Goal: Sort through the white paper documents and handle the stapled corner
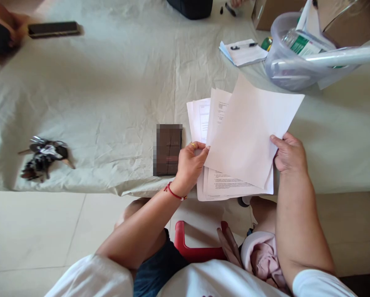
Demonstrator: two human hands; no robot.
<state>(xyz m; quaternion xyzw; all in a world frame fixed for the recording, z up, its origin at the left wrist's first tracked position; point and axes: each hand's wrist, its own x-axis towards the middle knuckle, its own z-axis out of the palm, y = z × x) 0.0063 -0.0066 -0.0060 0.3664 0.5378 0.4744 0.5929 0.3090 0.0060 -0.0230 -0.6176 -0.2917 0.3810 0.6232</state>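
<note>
Leafing through papers (226,184) seems in hand: left hand (191,163) pinches sheet (253,128) at 8 o'clock, right hand (292,153) at 4. Next move likely calls for light, even grip.

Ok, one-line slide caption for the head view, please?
Left hand and right hand hold a blank-faced sheet over printed pages at a cloth-covered table.
</note>
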